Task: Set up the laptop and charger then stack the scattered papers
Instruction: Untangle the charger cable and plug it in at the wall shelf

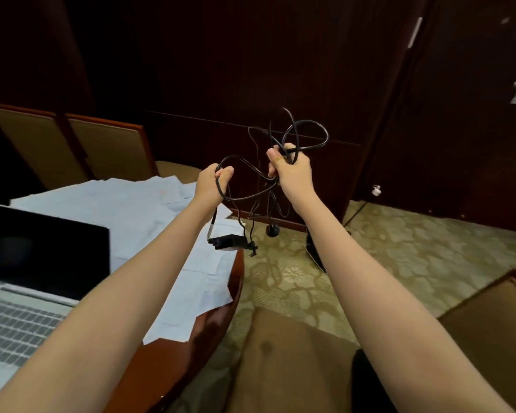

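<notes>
Both arms are held up. The left grip [210, 182] is curled round the black charger cord [309, 121]. The right grip [294, 171], just beside it, squeezes a tangle of the same cord. The charger box [228, 242] is below the left grip, by the edge of the papers [137, 204]. The open laptop [42, 248] sits on the worktop [218, 320], low and left of the left grip.

Loose white papers [137, 210] cover a red-brown wooden counter [173, 368], spreading from just below the left fingers [224, 173] down to its near rim. An open laptop [42, 257], its screen dark, sits among the sheets, well down and left of those fingers. Patterned carpet covers the floor [399, 248] below the right fingers [273, 158].
</notes>
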